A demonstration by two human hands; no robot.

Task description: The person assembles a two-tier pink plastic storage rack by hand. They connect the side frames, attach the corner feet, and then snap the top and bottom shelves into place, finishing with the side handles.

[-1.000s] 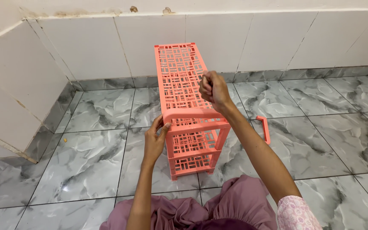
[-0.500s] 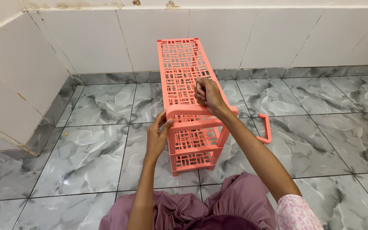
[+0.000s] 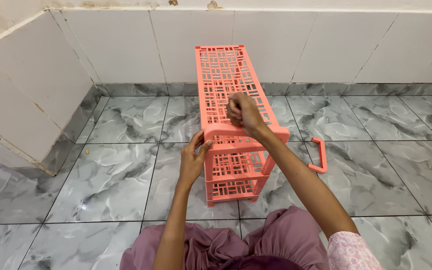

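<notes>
A coral-pink plastic rack (image 3: 226, 82) with lattice shelves stands on the marble floor in front of me, its long side running away toward the wall. My left hand (image 3: 192, 159) grips the near left corner post under the top shelf. My right hand (image 3: 243, 112) is closed as a fist resting on the near end of the top shelf. Two lower shelves show beneath the top one at the near end.
A loose pink U-shaped handle piece (image 3: 320, 155) lies on the floor tiles just right of the rack. White tiled walls (image 3: 116, 45) meet in a corner at the left. My purple-clad knees (image 3: 256, 245) are at the bottom edge.
My right hand has slid toward me along the top shelf to its near end. The left hand keeps its hold on the corner.
</notes>
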